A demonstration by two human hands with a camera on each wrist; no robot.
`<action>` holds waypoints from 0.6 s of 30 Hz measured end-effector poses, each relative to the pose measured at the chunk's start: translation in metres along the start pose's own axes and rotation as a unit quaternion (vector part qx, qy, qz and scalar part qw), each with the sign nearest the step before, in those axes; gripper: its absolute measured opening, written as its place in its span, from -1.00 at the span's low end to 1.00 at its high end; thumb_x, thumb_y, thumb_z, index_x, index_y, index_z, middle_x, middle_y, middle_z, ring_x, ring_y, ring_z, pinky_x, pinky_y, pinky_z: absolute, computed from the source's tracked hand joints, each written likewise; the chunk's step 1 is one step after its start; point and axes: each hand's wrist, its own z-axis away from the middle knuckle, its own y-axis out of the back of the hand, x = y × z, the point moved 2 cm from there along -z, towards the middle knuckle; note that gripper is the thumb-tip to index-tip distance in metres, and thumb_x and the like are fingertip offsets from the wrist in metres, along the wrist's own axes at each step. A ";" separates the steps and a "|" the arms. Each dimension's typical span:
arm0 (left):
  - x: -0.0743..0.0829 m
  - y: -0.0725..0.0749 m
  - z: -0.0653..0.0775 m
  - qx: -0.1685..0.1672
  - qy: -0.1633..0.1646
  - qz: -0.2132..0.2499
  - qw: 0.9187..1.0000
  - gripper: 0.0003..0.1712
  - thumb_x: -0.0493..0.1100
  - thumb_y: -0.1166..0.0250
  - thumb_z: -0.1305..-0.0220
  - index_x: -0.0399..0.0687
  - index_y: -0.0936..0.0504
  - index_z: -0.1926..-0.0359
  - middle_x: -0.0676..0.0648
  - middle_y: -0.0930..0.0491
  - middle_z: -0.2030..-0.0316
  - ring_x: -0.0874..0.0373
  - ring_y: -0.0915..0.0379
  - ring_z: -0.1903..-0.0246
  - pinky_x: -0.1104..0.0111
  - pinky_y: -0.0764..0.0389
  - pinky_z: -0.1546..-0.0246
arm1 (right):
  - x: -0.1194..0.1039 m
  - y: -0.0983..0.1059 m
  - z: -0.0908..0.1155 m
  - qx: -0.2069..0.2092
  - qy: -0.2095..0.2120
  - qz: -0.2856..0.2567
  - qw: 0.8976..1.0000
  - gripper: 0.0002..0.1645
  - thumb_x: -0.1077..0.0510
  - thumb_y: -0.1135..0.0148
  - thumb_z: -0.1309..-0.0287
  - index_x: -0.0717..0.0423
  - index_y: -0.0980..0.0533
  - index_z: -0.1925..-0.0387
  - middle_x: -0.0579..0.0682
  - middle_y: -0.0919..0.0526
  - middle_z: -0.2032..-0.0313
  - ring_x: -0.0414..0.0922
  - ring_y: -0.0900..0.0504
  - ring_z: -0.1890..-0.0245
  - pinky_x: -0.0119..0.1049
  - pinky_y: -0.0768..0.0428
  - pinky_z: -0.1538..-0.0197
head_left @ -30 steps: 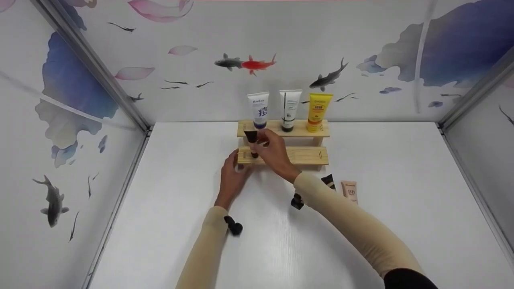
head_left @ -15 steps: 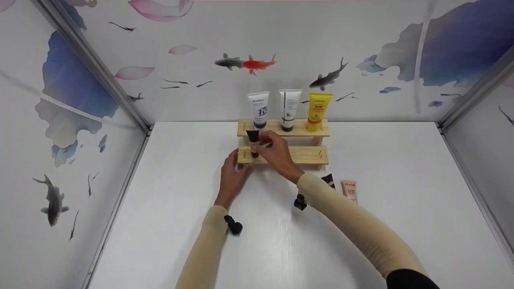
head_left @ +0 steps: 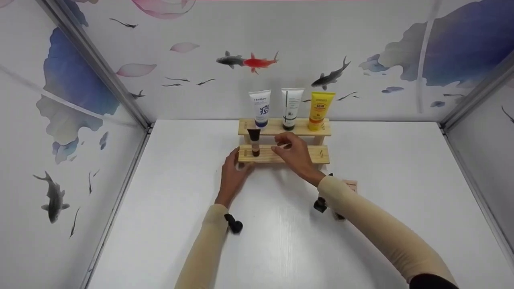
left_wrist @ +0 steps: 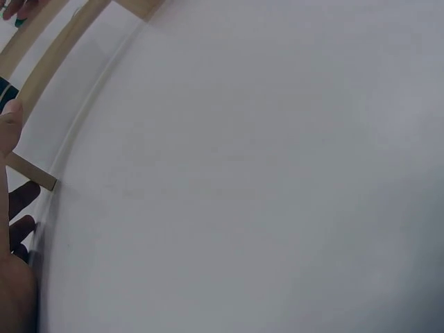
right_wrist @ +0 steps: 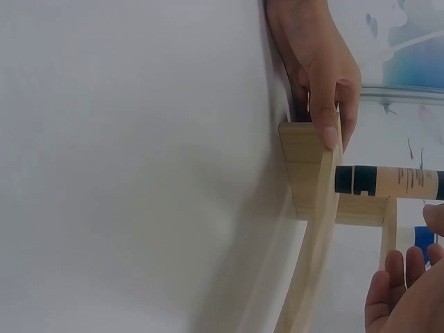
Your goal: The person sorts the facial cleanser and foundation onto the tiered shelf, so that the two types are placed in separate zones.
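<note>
A small beige cosmetic tube (head_left: 255, 143) with a black cap and black crimped end stands upright, cap down, at the left of the lower shelf of a wooden two-step rack (head_left: 289, 155). My left hand (head_left: 234, 176) grips the left end of that shelf; the right wrist view shows its thumb on the board's front edge. To the right of the tube, apart from it, my right hand (head_left: 295, 155) hovers over the shelf with loosely bent fingers and nothing in them. In the right wrist view the tube (right_wrist: 399, 182) shows close to the right hand's fingers (right_wrist: 395, 267).
On the upper step stand a white tube with blue cap (head_left: 261, 108), a white tube with dark cap (head_left: 290, 108) and a yellow tube (head_left: 320, 110). A beige tube (head_left: 351, 184) lies on the white table (head_left: 180, 160), partly behind my right forearm, near other dark-ended tubes.
My right hand has let go of the small tube and drawn back to the right. The tube stays standing on the lower shelf. My left hand keeps its place.
</note>
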 end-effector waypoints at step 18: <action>0.000 -0.001 -0.001 0.007 0.004 -0.016 1.000 -0.02 0.15 -0.52 -0.47 -0.11 -0.30 -0.69 -0.20 -0.42 -0.56 -0.09 -0.30 -0.59 0.08 -0.33 -0.63 | 0.022 0.061 0.025 0.026 -0.004 0.013 1.000 -0.69 0.23 -0.47 -0.45 0.24 -0.65 -0.13 0.25 -0.72 -0.12 0.06 -0.70 -0.09 -0.13 -0.69 -0.17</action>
